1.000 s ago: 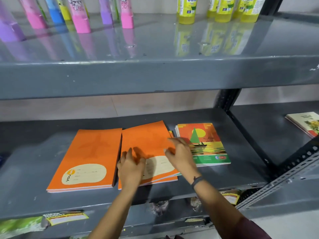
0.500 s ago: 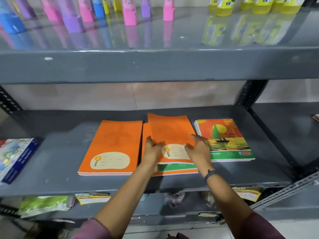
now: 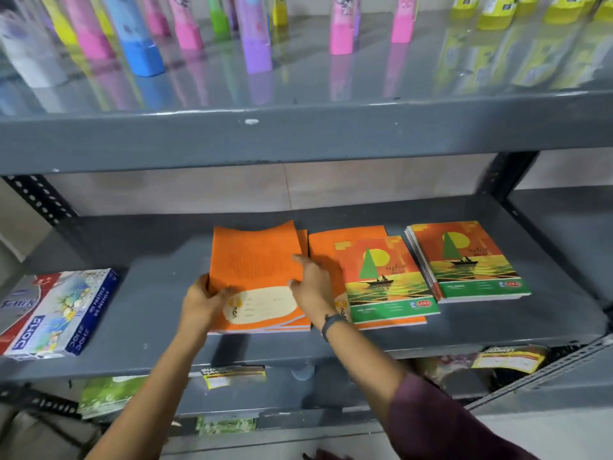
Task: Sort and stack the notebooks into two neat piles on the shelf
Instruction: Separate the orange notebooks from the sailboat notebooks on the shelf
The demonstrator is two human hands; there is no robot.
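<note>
On the middle grey shelf (image 3: 149, 313), seen from the head camera: three groups of notebooks in a row. At the left, an orange pile (image 3: 262, 322), topped by an orange notebook (image 3: 257, 267) with its far edge curled upward and its cream label panel toward the shelf front. Left hand (image 3: 202, 305) clamped on that notebook's near-left corner, thumb on the cover, fingers hidden beneath. Right hand (image 3: 313, 288) closed on its right edge, index finger stretched across the cover, a dark band (image 3: 333, 323) round the wrist, maroon sleeve (image 3: 441, 423) lower on the forearm.

Just right of the orange pile, partly behind the right hand: another orange notebook (image 3: 348, 235) lying flat, with a sailboat-cover notebook (image 3: 381, 277) resting on top, its green strip toward the front. Farther right, apart by a narrow strip of bare shelf: a sailboat stack (image 3: 464, 260), several copies slightly fanned at the left edge.

Well left of the notebooks, a white, blue and red box (image 3: 56, 313) lying at an angle on the same shelf.

On the upper shelf (image 3: 298, 141): pink, blue, purple and green tubes (image 3: 142, 58) standing upright, yellow bottles (image 3: 491, 11) at the far right, both mirrored in the glossy surface.

Below, on the lower shelf (image 3: 298, 386): yellow-labelled packets (image 3: 232, 375), mostly hidden and blurred.
</note>
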